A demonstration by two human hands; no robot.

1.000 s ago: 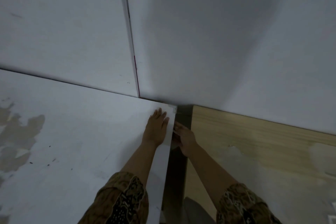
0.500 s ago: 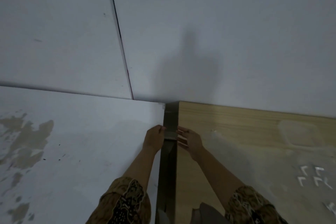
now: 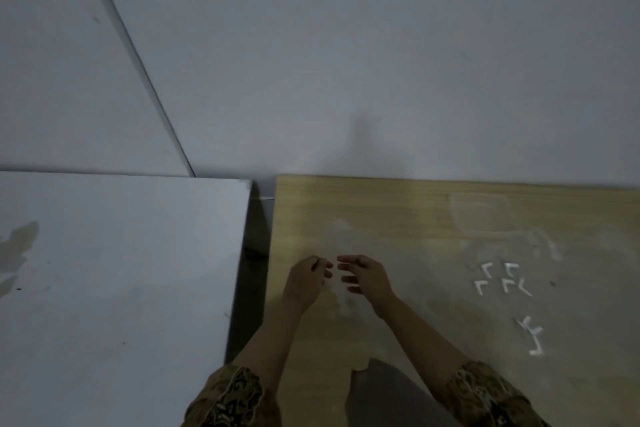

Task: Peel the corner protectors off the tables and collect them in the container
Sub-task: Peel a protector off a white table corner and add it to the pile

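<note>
My left hand [image 3: 306, 279] and my right hand [image 3: 365, 274] hover close together over the left part of the wooden table [image 3: 398, 218], fingertips facing each other. The left hand's fingers are curled with the tips bunched; whether they pinch anything is too dim to tell. My right hand's fingers are loosely bent and hold nothing visible. Several white L-shaped corner protectors [image 3: 498, 279] lie loose on the wooden table to the right, with a few more [image 3: 531, 334] nearer me. A faint clear container outline [image 3: 479, 213] shows at the back.
A white table [image 3: 121, 270] stands to the left, its far corner [image 3: 247, 184] by the wall. A dark gap [image 3: 254, 253] separates the two tables. A grey wall [image 3: 346, 62] rises behind both. A dark grey shape [image 3: 381, 395] lies at the bottom edge.
Both hands left the white table's edge and the gap and moved right, over the wooden table. The view swung right, bringing the loose protectors into sight.
</note>
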